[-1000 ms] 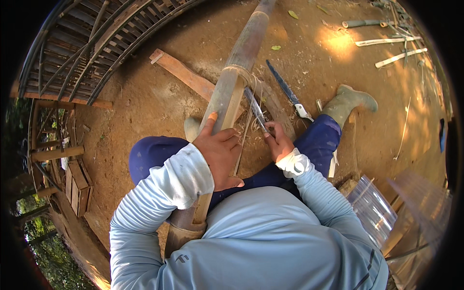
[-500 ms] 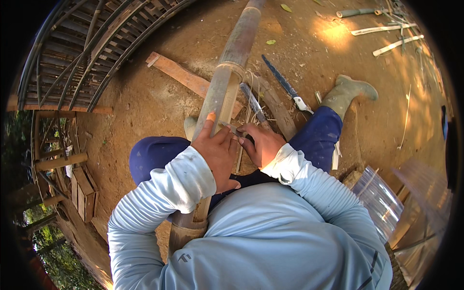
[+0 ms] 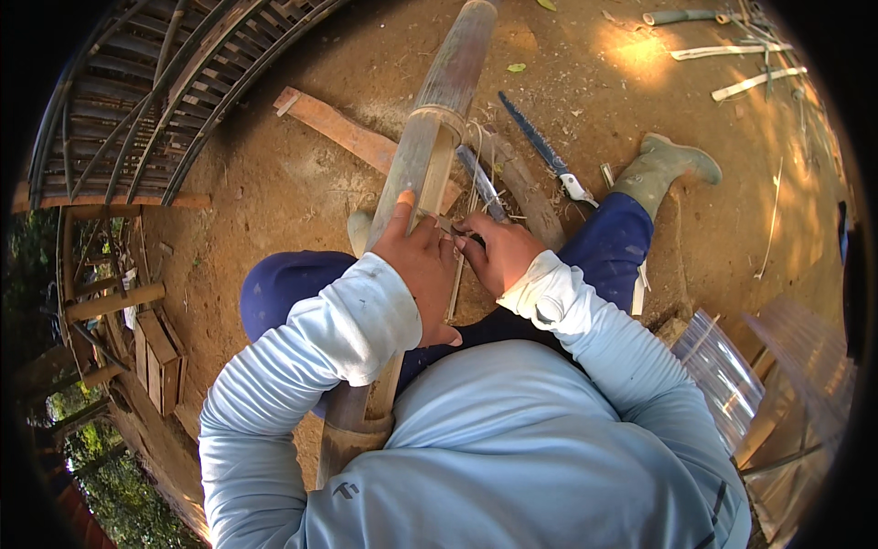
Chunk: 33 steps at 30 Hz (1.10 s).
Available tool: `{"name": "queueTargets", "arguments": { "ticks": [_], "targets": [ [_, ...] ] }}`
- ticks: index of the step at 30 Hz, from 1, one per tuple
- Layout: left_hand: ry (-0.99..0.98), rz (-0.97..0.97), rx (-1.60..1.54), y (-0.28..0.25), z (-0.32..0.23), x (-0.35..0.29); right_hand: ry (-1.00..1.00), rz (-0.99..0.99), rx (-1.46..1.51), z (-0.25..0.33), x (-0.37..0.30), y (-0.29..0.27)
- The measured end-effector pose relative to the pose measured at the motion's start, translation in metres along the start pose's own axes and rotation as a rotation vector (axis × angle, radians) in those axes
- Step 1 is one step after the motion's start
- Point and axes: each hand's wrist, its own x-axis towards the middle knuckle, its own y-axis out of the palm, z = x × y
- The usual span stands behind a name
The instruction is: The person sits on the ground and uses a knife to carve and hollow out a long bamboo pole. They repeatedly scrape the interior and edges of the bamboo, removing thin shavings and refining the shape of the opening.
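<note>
Two bare hands meet over the long bamboo pole (image 3: 413,151), which slants across my view and ends low, beside the light-blue shirt (image 3: 521,421). I see a pale slot (image 3: 439,169) cut along the pole's right side. The left hand (image 3: 416,270) lies palm down across the pole, fingers extended and thumb stretched out, so that grip is loose and pressing rather than wrapped. The right hand (image 3: 505,256) has its grip pinched around a thin tool (image 3: 444,222), mostly hidden by the fingers; I can't make out its full shape. Its exposed part sits at the slot, close to the left fingertips. I judge the step in hand to be trimming or scraping the slot's edge. From here, I'd say the next move calls for a firm left palm, a shallow tool angle, and left fingertips clear of the edge. To the right, the saw (image 3: 532,135) and a metal bar (image 3: 480,181) lie on the ground (image 3: 247,197), both out of either grip.
</note>
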Motion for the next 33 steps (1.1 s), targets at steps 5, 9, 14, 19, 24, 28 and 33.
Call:
{"name": "queueTargets", "arguments": {
  "ticks": [5, 9, 14, 19, 24, 28, 33],
  "targets": [
    [0.013, -0.012, -0.033, -0.002, -0.004, -0.009, -0.136, -0.034, -0.034, -0.002, -0.011, 0.004],
    [-0.001, -0.055, -0.01, 0.008, -0.002, -0.005, 0.04, 0.046, -0.022, 0.009, -0.003, -0.003],
    [-0.009, 0.059, -0.01, -0.008, -0.001, -0.002, -0.008, 0.01, -0.009, 0.0, -0.001, 0.003],
    [-0.012, 0.156, -0.017, -0.017, 0.002, 0.008, -0.003, -0.011, 0.009, -0.002, 0.005, 0.007],
    [-0.037, 0.074, 0.009, -0.01, -0.003, 0.003, -0.064, -0.021, -0.031, -0.004, -0.001, 0.008],
    [-0.033, 0.184, -0.027, -0.023, 0.005, 0.019, -0.011, -0.023, 0.016, -0.005, 0.013, 0.001],
    [-0.038, 0.129, 0.009, -0.016, -0.002, 0.009, -0.001, -0.01, -0.035, -0.004, 0.004, 0.007]
  ]
}}
